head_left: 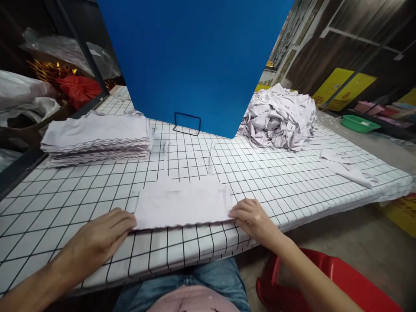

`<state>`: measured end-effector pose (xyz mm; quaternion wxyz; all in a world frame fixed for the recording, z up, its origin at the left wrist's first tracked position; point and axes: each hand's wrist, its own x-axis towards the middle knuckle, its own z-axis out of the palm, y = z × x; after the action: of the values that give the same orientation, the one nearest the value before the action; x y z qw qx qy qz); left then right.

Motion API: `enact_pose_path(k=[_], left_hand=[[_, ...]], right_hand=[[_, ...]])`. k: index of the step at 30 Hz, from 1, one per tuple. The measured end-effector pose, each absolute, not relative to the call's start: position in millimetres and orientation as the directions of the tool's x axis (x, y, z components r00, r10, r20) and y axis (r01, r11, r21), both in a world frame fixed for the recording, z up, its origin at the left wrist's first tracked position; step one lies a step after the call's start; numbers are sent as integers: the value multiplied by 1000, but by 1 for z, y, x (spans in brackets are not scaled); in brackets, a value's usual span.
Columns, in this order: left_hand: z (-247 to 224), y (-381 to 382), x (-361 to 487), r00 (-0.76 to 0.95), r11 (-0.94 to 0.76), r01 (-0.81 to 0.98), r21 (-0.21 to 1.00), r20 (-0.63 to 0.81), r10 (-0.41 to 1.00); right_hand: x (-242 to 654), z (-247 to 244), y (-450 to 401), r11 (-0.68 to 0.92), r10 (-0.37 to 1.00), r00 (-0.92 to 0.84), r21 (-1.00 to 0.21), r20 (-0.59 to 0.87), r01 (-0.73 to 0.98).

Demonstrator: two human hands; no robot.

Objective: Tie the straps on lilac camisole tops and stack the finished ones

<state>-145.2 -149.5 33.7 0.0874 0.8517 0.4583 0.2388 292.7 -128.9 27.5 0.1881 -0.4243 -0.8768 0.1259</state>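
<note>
Garment [183,203]: small white strappy top, flat on the grid-cloth table [276,182], dead centre in front of the person, close to the near edge. Long axis runs left-right, parallel to that edge. Two thin straps [166,158] point away, toward the blue panel [195,56].

Left hand [100,236]: at the top's lower left corner, palm down, fingers stretched out flat and together, tips touching or just on the corner. Not wrapped round anything.

Right hand [251,216]: at the lower right corner, fingers curled down onto the hem edge. Looks like pressing or a light pinch; can't tell which, the fingertips hide the fabric edge.

Key relation: the top lies between the two hands, one at each end of its long axis. Both sit about equally near, each on its own corner. The fabric body is inward of the fingers and slightly further from the person; the straps are at the far side, well apart from both hands.

Around it:
- folded stack [97,138] of the same white pieces, far left, well apart from the left hand
- loose heap [279,117] of unfolded white pieces, far right
- a few stray pieces [347,167] near the right edge of the table
- black wire stand [186,123] at the foot of the panel
- red stool [341,281] on the floor below the right forearm
</note>
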Motion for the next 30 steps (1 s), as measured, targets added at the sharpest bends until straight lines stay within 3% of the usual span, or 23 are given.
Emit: enact_pose_path(k=[5, 9, 12, 16, 20, 25, 30], left_hand=[[55, -139, -130, 568, -601, 712, 362, 206, 797], [58, -102, -56, 642, -654, 655, 378, 179, 746], [41, -72, 8, 656, -666, 670, 328, 161, 738], [14, -47, 55, 620, -610, 734, 299, 73, 781], [-2, -39, 57, 619, -607, 716, 346, 88, 780], [-4, -37, 49, 627, -614, 717, 330, 80, 775], [-1, -34, 51, 641, -624, 722, 298, 50, 766]], right_hand=[[294, 58, -122, 510, 824, -559, -553, 94, 659], [277, 72, -69, 270, 941, -336, -699, 45, 663], [249, 70, -19, 109, 984, -174, -675, -30, 730], [212, 59, 27, -52, 975, -75, -541, -210, 839], [192, 48, 45, -124, 975, 6, -517, -223, 847], [193, 43, 53, -169, 960, -44, -701, -275, 693], [203, 49, 74, -276, 932, -152, -914, -330, 297]])
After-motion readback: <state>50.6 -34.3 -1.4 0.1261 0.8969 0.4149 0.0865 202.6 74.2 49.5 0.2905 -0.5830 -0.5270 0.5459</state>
